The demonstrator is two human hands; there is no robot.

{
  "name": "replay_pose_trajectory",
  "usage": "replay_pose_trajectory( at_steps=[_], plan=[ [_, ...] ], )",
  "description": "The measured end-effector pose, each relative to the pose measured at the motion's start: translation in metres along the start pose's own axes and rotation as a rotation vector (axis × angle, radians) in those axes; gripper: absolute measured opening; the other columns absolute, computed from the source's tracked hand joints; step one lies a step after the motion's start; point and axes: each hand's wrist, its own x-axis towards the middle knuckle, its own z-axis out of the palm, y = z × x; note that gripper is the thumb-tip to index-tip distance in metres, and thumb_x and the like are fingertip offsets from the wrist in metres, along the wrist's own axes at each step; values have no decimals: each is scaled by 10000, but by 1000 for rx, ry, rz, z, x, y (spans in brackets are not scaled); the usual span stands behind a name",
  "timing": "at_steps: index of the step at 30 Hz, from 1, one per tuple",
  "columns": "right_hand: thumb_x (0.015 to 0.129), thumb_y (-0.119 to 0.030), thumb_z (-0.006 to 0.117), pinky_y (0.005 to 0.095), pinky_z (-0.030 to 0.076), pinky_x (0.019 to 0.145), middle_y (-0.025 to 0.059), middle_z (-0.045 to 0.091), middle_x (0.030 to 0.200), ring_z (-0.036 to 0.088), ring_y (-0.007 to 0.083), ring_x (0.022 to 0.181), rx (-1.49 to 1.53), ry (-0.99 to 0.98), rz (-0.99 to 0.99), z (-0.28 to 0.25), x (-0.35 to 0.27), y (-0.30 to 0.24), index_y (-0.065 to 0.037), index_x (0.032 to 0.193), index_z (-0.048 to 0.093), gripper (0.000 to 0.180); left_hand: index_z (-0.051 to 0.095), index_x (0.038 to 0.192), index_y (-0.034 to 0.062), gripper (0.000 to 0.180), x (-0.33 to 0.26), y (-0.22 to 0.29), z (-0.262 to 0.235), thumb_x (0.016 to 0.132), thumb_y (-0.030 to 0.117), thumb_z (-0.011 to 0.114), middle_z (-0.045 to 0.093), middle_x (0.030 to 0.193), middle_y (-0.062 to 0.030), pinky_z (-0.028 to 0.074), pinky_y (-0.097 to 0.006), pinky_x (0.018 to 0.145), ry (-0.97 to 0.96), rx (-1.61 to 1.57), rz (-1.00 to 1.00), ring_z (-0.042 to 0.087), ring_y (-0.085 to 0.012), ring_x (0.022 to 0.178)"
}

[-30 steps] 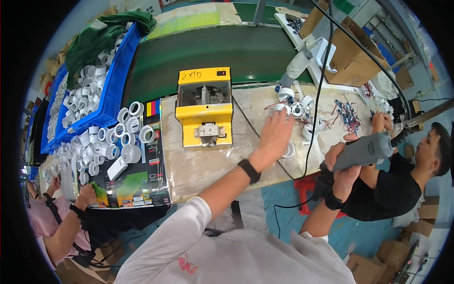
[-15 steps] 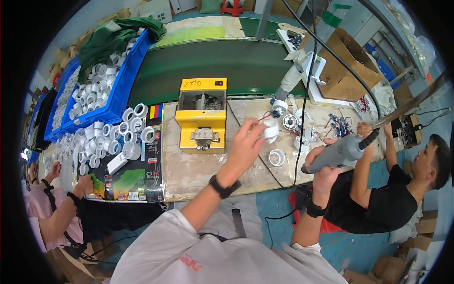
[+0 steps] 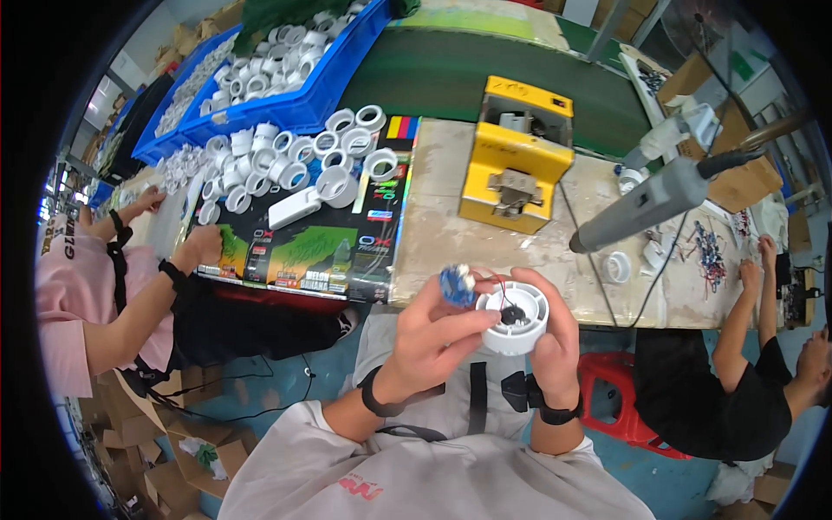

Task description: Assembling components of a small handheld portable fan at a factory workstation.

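Observation:
In front of my body, both hands hold a white round plastic housing (image 3: 515,329) whose open side faces up. My right hand (image 3: 555,338) is curled round its right side. My left hand (image 3: 433,338) is closed at its left, with a fingertip at the inner part. A small blue circuit board (image 3: 456,286) with white connectors sits by my left fingers, and thin red and dark wires run from it to the housing. A dark round part shows inside the housing. The grey electric screwdriver (image 3: 643,206) hangs beyond my right hand, untouched.
A yellow machine (image 3: 511,165) stands on the table ahead. White rings (image 3: 282,165) lie at left, before a blue crate (image 3: 321,95). Wired boards (image 3: 709,256) and a loose white ring (image 3: 616,267) lie at right. Co-workers sit on both sides; a red stool (image 3: 607,390) stands at right.
My right hand has let go of the screwdriver and now holds the housing. My left hand has brought the housing back toward my body. The view has swung, shifting the table rightward.

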Motion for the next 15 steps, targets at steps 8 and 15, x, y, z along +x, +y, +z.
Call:
replay_pose_trajectory(
  at_steps=[8, 15],
  plan=[
    [786, -315, 728, 415, 399, 966, 275, 518, 1232, 512, 349, 1149, -304, 233, -279, 68, 32, 64, 75, 1225, 444, 653, 385, 1314, -67, 695, -28, -17, -58, 736, 121, 722, 336, 1387, -233, 352, -402, 1013, 95, -348, -411, 443, -331, 1217],
    [866, -100, 574, 417, 422, 918, 231, 582, 1144, 557, 321, 1069, -171, 253, -238, 62, 55, 72, 70, 1107, 531, 298, 201, 1372, -32, 879, -19, -50, -57, 716, 131, 762, 386, 1296, -196, 345, -390, 1009, 66, -247, -440, 425, -277, 1209]
  ],
)
